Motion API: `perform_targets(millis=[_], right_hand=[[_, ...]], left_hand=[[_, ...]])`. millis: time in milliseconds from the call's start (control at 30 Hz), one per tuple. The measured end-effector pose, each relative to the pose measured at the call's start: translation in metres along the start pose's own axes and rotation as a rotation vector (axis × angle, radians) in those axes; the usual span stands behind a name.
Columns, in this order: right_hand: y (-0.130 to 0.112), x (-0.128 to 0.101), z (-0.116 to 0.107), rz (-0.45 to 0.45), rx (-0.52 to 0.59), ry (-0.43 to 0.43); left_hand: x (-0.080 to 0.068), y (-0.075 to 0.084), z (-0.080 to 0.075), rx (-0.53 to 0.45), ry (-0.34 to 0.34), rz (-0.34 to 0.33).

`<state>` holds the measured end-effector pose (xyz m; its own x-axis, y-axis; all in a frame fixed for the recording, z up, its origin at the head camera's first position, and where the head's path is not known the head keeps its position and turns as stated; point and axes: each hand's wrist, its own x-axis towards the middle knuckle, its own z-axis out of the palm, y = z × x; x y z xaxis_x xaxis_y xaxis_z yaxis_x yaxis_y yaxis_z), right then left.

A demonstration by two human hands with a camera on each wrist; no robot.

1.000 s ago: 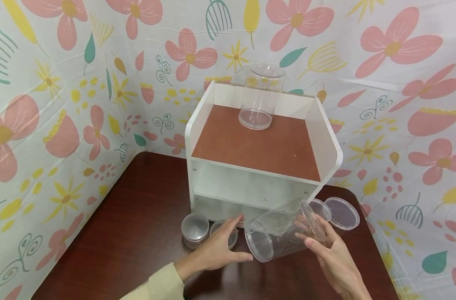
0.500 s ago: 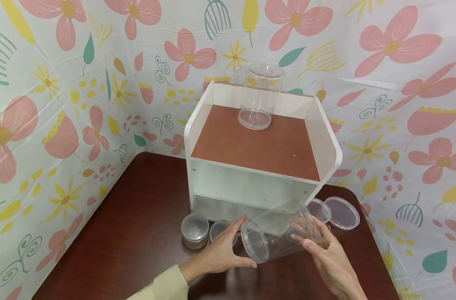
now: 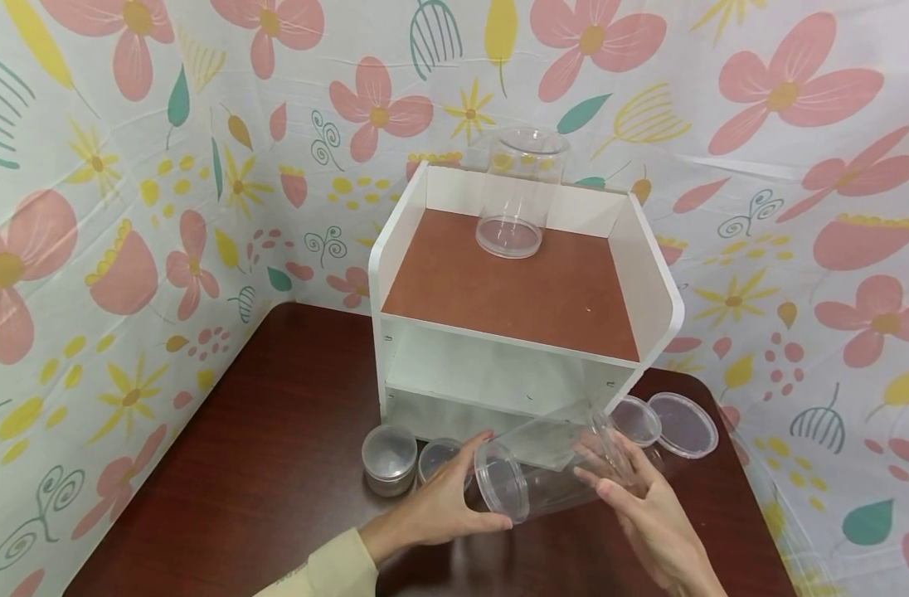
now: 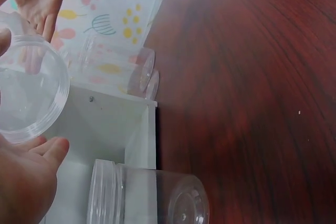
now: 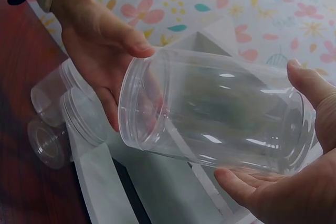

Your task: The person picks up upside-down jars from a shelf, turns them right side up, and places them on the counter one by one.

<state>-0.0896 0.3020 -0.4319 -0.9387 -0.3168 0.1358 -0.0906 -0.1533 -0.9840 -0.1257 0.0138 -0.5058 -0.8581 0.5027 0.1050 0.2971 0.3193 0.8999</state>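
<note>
A large clear plastic jar (image 3: 551, 477) lies tilted on its side in the air between my hands, in front of the shelf unit. My left hand (image 3: 435, 506) holds its ringed left end, thumb and fingers at opposite sides of the rim. Around the other end, my right hand (image 3: 659, 518) grips with its thumb and fingers spread. The right wrist view shows the jar's see-through wall (image 5: 220, 108), with nothing visible inside it. There, the left thumb touches the ringed edge.
A white shelf unit (image 3: 510, 356) with a brown top stands behind the jar. Another clear jar (image 3: 517, 195) stands on it. Small clear jars (image 3: 389, 464) sit at its left front. Round clear containers (image 3: 682, 424) are at its right, near the table edge (image 3: 753, 506).
The jar has shifted a little left along with my right hand. My left hand has come from just beside the ringed end to holding it.
</note>
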Motion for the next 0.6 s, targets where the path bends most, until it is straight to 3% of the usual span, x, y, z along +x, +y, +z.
perform_targets(millis=[200, 500, 600], right_hand=[[0.000, 0.001, 0.002, 0.022, -0.034, 0.012], [0.004, 0.002, -0.004, -0.086, 0.051, -0.027], [0.002, 0.004, -0.007, -0.099, 0.058, 0.011]], left_hand=[[-0.002, -0.002, -0.001, -0.061, 0.031, 0.014], [-0.003, -0.002, -0.009, -0.222, 0.059, 0.093], [-0.003, -0.003, -0.010, -0.252, 0.052, 0.112]])
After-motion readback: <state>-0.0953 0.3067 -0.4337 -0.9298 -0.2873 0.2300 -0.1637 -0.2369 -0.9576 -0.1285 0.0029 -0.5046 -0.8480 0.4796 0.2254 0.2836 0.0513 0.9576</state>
